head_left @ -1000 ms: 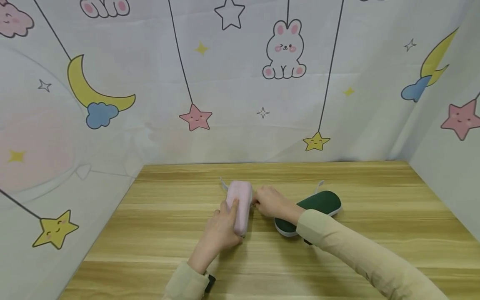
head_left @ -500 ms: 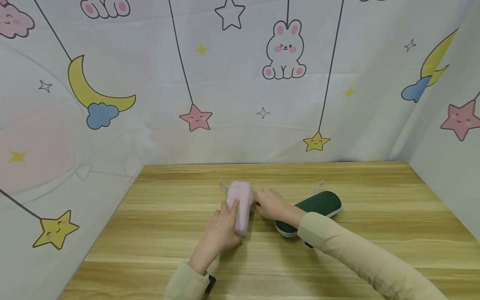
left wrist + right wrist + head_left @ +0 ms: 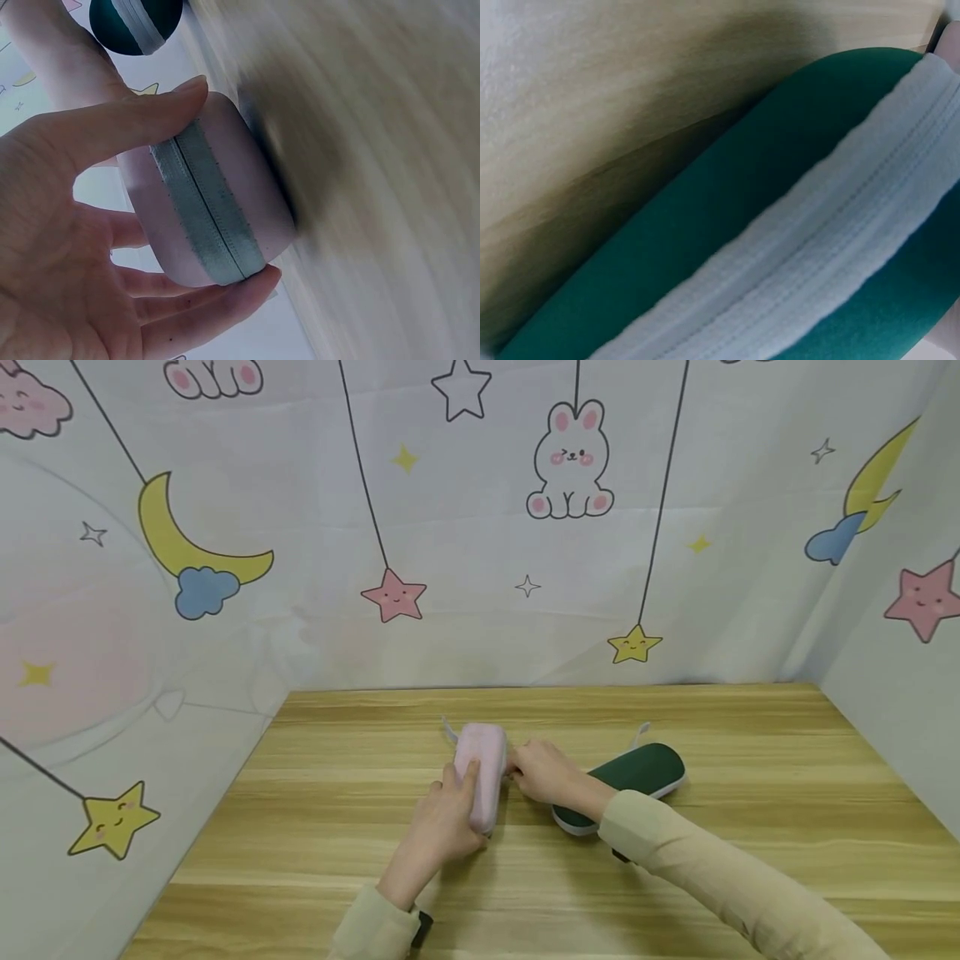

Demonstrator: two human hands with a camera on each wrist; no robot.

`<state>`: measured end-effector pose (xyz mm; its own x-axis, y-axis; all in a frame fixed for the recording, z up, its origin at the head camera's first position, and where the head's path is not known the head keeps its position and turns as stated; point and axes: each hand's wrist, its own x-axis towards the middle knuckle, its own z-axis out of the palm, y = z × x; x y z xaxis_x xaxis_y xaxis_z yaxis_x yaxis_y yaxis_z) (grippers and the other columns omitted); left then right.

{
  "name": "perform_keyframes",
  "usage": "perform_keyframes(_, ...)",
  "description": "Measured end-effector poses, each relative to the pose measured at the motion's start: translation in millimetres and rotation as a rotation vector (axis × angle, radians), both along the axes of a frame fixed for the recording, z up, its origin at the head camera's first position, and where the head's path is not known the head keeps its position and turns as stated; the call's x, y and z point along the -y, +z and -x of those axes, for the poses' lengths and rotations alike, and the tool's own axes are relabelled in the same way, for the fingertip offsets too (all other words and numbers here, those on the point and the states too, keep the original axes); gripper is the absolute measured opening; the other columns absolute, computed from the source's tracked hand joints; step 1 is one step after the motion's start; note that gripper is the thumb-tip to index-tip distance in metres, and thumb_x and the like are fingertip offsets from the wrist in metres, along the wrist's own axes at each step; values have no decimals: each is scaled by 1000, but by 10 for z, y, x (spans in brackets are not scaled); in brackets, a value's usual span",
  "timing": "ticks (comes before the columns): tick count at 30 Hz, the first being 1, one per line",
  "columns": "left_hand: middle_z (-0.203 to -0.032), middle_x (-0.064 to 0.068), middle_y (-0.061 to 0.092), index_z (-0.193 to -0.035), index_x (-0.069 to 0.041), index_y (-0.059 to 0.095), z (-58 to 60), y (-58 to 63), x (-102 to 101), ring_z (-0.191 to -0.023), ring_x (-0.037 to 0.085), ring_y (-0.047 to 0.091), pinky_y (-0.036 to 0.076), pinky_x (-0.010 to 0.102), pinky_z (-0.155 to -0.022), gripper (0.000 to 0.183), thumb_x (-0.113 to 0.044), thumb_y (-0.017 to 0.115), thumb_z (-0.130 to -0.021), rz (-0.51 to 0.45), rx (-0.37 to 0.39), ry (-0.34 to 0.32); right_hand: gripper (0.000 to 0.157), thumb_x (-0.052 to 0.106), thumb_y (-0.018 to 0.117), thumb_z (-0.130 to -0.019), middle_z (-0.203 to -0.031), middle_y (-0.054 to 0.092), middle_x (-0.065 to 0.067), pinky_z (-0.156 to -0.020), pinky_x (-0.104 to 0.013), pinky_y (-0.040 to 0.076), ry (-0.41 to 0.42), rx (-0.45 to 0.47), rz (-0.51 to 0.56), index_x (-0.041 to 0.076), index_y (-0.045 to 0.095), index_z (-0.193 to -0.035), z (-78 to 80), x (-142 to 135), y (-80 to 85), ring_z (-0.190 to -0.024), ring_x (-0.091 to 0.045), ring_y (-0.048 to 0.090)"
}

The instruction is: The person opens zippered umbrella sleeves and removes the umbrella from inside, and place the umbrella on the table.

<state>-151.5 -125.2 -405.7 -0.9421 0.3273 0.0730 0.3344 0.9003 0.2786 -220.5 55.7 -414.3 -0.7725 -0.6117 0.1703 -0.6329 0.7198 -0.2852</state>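
Note:
A pink hard zippered case (image 3: 482,747) stands on the table, its long side pointing away from me. My left hand (image 3: 441,817) grips its near end; the left wrist view shows thumb and fingers round the pink shell, across a grey zip band (image 3: 206,202). At the case's right side is my right hand (image 3: 546,768), fingers curled and tips pinching at the zip edge. What they pinch seems to be the zipper pull, mostly covered by the fingers. Under the right wrist lies a dark green zippered case (image 3: 641,770), whose pale zip band (image 3: 817,225) crosses the right wrist view.
The wood-grain table (image 3: 337,777) reaches back to a white cloth backdrop (image 3: 465,643) printed with stars, moons and a rabbit. A grey strap (image 3: 448,729) sticks out behind the pink case, and another strap (image 3: 641,733) behind the green one.
Hardly anything differs. Both hands keep their places at the pink case, and the right forearm has sunk very slightly towards me. The whole view has shifted a few pixels.

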Motion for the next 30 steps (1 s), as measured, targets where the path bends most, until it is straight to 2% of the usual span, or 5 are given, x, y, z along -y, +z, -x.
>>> perform_keyframes(4,-125,29,48,-145,-1,37,-1,1,-7,-84,31,56,49,39,-60,104,-23,90,-58,0,3,3,17,3,64,-87,-60,61,-1,-51,-17,34,-6,-7,0,6,73,-73,-10,-2,-6,-51,-6,39)
perform_keyframes(13,-125,29,48,-145,-1,37,6,-12,-8,-83,31,56,49,39,-60,105,-24,90,-58,6,-4,2,18,4,64,-87,-56,55,2,-49,-18,31,-14,-7,-25,7,71,-71,-17,10,-15,-51,-6,38)
perform_keyframes(21,-126,29,47,-146,-1,36,8,-18,-12,-85,32,56,49,40,-62,104,-24,90,-59,-3,9,8,16,4,65,-87,-58,58,1,-49,-17,32,-18,-28,-28,7,72,-73,-34,11,-11,-52,-6,39)
perform_keyframes(30,-124,29,48,-145,-1,37,13,-24,-16,-84,32,56,49,40,-61,104,-25,90,-59,3,0,9,19,6,66,-87,-58,57,1,-49,-20,34,-47,-30,-67,7,69,-68,-63,37,14,-54,-8,40)
